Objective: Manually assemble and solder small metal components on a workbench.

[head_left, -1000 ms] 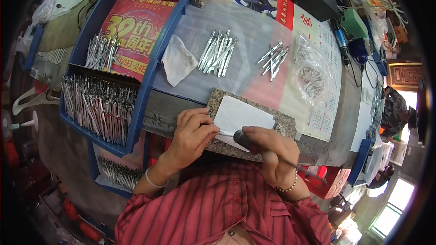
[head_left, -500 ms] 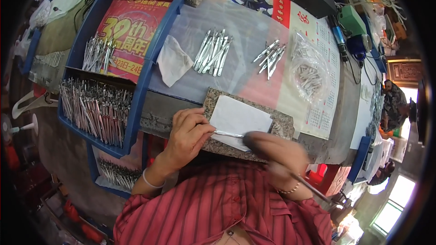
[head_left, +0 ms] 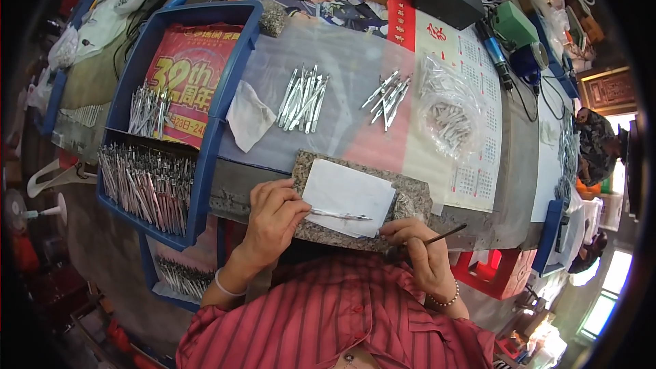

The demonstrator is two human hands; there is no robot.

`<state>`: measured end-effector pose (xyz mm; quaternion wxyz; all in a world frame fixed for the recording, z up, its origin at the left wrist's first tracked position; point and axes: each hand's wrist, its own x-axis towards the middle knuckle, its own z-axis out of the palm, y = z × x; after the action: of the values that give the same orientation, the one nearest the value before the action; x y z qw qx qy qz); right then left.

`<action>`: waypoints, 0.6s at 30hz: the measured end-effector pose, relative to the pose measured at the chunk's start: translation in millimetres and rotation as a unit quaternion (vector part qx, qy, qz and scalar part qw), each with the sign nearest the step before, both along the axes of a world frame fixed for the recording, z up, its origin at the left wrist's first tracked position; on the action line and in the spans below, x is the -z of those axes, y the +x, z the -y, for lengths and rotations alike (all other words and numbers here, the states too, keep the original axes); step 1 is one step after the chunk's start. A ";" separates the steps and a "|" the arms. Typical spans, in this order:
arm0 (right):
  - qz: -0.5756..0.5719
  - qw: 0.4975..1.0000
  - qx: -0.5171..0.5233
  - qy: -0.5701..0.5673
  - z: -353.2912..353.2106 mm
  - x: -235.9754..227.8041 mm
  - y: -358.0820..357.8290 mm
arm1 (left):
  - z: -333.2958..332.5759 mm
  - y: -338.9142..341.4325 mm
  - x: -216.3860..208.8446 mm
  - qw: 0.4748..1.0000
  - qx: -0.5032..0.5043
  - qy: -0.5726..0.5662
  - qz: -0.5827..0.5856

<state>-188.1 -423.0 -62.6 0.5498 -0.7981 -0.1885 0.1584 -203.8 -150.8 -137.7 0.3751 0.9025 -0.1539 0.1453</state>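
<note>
While we looked down, we saw these things.
Metal piece: a thin shiny metal piece lay across a white paper sheet on a speckled stone slab near us.
Left hand: our left hand had its fingers pinched shut on one end of the metal piece.
Right hand: our right hand was curled tight round a thin dark stick, just beside the slab.
Farther out: two small piles of metal pieces lay on clear plastic, next to a white cloth.
Left side: blue trays held lots more metal pieces.
</note>
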 end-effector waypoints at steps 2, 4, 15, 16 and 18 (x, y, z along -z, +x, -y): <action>-0.070 0.996 0.041 0.037 -0.2 1.8 -6.6 | 1.8 0.7 -2.4 1.000 -0.003 0.029 0.000; -0.124 0.988 0.065 0.073 1.7 3.6 -9.2 | 5.0 -0.7 -4.9 0.999 -0.006 0.041 0.006; -0.138 0.990 0.014 0.007 17.5 9.8 -10.2 | -0.1 24.7 -43.4 0.978 -0.191 -0.081 -0.006; -0.134 0.991 0.021 0.006 17.3 14.0 -11.6 | 0.9 37.0 -46.0 0.974 -0.211 -0.077 0.012; -0.091 0.996 0.011 -0.011 16.1 17.1 -12.4 | 2.3 62.0 -43.6 0.963 -0.254 -0.083 0.027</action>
<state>-200.5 -439.1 -79.7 0.5576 -0.7884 -0.1272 0.2266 -141.7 -153.1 -94.0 0.3947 0.8735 0.0833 0.2724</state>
